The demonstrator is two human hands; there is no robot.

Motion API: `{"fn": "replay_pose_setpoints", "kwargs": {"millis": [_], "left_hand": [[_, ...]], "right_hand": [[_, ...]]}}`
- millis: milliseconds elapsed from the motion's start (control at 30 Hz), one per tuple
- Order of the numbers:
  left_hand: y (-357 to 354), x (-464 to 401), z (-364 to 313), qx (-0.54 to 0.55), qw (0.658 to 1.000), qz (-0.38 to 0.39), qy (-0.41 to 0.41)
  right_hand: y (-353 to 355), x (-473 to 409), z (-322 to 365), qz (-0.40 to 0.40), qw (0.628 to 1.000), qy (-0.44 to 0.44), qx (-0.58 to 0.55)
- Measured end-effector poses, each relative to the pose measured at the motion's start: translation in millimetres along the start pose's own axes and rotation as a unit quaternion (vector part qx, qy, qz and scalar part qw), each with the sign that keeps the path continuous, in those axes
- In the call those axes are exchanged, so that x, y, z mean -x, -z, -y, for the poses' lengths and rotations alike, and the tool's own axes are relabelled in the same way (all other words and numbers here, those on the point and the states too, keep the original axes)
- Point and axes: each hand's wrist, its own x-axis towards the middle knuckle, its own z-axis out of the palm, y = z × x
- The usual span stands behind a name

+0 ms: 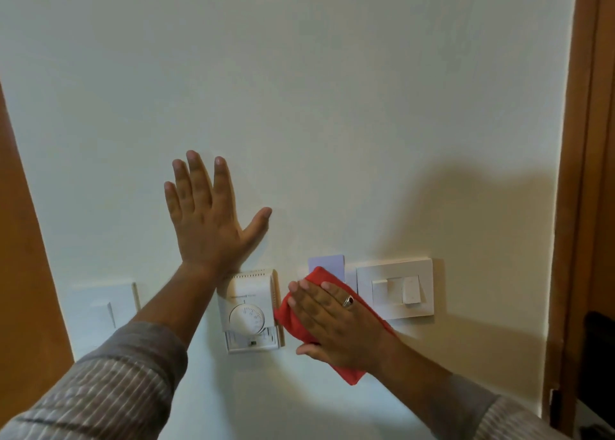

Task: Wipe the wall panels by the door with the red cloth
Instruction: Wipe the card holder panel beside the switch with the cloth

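Note:
My right hand presses a folded red cloth flat against the white wall, over a panel whose pale card slot shows above the cloth. A white thermostat with a round dial sits just left of the cloth. A white switch plate is mounted just right of it. My left hand rests flat on the bare wall above the thermostat, fingers spread, holding nothing. Another white plate is on the wall at lower left, beside my left forearm.
A brown wooden door frame runs down the right edge. Brown wood also borders the wall on the left. The wall above the panels is plain and white.

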Motion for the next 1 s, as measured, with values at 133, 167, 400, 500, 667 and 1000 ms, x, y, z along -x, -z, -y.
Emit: {"fn": "replay_pose_setpoints", "kwargs": {"millis": [133,167,400,500,667,1000], "left_hand": [[1,0,0,-0.002,1.000,0.008,-0.003],[1,-1,-1,-0.004,1.000,0.009,-0.003],[-4,-1,-4,-0.016,1.000,-0.001,0.005],[-5,0,-3,-0.009,1.000,-0.011,0.002],[-2,0,-4,-0.005,1.000,0.002,0.004],[-2,-1,-3,-0.013,1.000,0.006,0.003]], "right_hand": [[-3,26,-11,0.012,1.000,-0.003,0.012],[-3,29,-11,0.012,1.000,-0.016,0.014],[-2,4,16,0.033,0.995,-0.087,-0.036],[-5,18,9,0.039,0.998,-0.024,-0.032],[-4,36,-11,0.014,1.000,-0.024,-0.008],[-1,11,11,0.022,0.999,-0.024,-0.026]]}}
